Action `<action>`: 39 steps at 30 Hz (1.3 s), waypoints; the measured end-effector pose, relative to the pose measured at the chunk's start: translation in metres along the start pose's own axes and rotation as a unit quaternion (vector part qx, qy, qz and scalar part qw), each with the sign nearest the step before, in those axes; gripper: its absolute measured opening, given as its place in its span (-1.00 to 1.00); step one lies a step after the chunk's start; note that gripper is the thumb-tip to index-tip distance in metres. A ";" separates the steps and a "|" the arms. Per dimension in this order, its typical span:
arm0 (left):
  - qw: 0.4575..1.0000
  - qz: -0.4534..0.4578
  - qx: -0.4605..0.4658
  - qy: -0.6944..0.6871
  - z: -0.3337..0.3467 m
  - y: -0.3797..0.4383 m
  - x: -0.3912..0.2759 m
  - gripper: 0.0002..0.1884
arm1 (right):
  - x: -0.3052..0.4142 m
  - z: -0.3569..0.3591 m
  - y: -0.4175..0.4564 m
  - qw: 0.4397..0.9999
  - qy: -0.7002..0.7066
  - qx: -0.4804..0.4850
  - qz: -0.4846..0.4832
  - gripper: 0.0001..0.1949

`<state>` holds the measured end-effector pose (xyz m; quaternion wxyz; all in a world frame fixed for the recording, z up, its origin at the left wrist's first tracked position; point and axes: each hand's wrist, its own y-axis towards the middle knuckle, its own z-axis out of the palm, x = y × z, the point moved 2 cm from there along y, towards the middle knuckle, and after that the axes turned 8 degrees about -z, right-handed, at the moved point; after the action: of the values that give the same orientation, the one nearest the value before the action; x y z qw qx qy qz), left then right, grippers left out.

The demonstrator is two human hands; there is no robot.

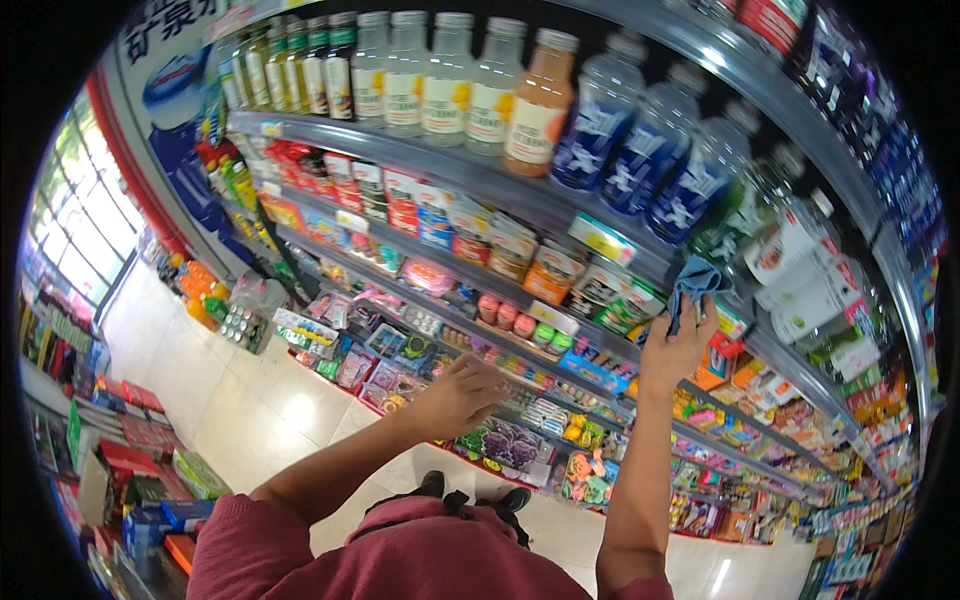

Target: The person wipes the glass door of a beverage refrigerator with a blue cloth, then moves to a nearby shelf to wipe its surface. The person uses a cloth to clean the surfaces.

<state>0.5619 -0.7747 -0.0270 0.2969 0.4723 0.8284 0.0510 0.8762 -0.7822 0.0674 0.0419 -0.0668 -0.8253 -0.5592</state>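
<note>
My right hand (677, 346) holds a crumpled blue cloth (697, 279) against the front edge of a grey shop shelf (480, 176), just beside a price label. Plastic drink bottles with blue labels (686, 180) stand on that shelf, above and behind the cloth. Farther left along it are glass bottles with white labels (446, 94). In front of my body hangs my left hand (461, 397), its fingers loosely bent, with nothing visible in it. It appears before the lower shelves of small packaged goods.
Lower shelves carry snack pouches (472, 232), round colourful containers (525, 325) and toys. Bagged goods and orange bottles (199, 289) stand on the tiled floor (247, 405) at left. Boxes (142, 480) are stacked at lower left. Another shelf edge (720, 56) curves overhead.
</note>
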 end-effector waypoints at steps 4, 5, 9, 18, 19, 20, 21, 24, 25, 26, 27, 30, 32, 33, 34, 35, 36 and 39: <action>0.981 -0.187 -0.018 -0.043 -0.008 -0.115 0.045 -0.72 | 0.042 0.013 0.018 0.999 0.013 0.050 0.008 -0.66; 0.971 -0.234 -0.029 -0.037 -0.009 -0.146 0.052 -0.73 | 0.055 0.017 0.021 0.997 0.009 0.072 0.019 -0.65; 0.923 -0.382 -0.023 -0.030 -0.004 -0.241 0.057 -0.70 | 0.100 0.036 0.034 0.992 0.008 0.124 0.005 -0.63; 0.905 -0.394 -0.132 -0.095 0.000 -0.202 0.034 -0.68 | 0.146 0.062 0.041 0.989 0.097 0.113 -0.013 -0.62; 0.901 -0.391 -0.141 -0.128 -0.001 -0.189 0.032 -0.67 | 0.141 0.058 0.040 0.989 0.100 0.106 -0.006 -0.62; 0.921 -0.346 -0.146 -0.105 -0.002 -0.177 0.035 -0.61 | 0.126 0.058 0.034 0.992 0.096 0.074 -0.027 -0.63; 0.926 -0.332 -0.154 -0.094 -0.009 -0.160 0.041 -0.59 | 0.114 0.052 0.032 0.989 0.138 0.048 -0.013 -0.64; 0.941 -0.270 -0.194 -0.057 -0.043 -0.092 0.055 -0.54 | 0.081 0.026 0.018 0.945 0.305 0.020 0.117 -0.66; 0.949 -0.226 -0.219 -0.036 -0.062 -0.061 0.057 -0.53 | 0.076 0.020 0.020 0.951 0.293 0.026 0.092 -0.66; 0.955 -0.185 -0.229 -0.028 -0.080 -0.028 0.055 -0.53 | 0.070 0.014 0.018 0.958 0.277 0.036 0.069 -0.66; 0.960 -0.143 -0.238 -0.022 -0.096 0.006 0.052 -0.52 | 0.065 0.007 0.018 0.963 0.261 0.047 0.047 -0.66; 0.973 -0.043 -0.219 0.062 -0.115 0.085 0.045 -0.38 | 0.062 0.002 0.023 0.975 0.214 0.066 -0.006 -0.63; 0.972 -0.037 -0.202 0.113 -0.110 0.119 0.040 -0.36 | 0.061 0.001 0.026 0.974 0.202 0.105 0.008 -0.61; 0.972 -0.036 -0.191 0.131 -0.106 0.134 0.038 -0.36 | 0.053 -0.004 0.026 0.980 0.167 0.107 0.005 -0.61; 0.969 -0.045 -0.184 0.159 -0.107 0.144 0.041 -0.36 | 0.047 -0.002 0.027 0.983 0.144 0.110 -0.002 -0.61; 0.963 -0.056 -0.181 0.190 -0.101 0.151 0.043 -0.37 | 0.048 0.002 0.027 0.986 0.126 0.112 -0.011 -0.61; 0.956 -0.073 -0.177 0.222 -0.091 0.155 0.046 -0.37 | 0.055 0.003 0.030 0.981 0.129 0.137 0.045 -0.62; 0.957 -0.086 -0.142 0.238 -0.079 0.163 0.044 -0.34 | 0.072 0.029 0.024 0.985 0.095 0.134 -0.048 -0.64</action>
<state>0.6257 -0.6341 0.0778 0.1589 0.3267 0.8966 0.2532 0.8090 -0.7415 0.0892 0.1018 0.0329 -0.8873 -0.4486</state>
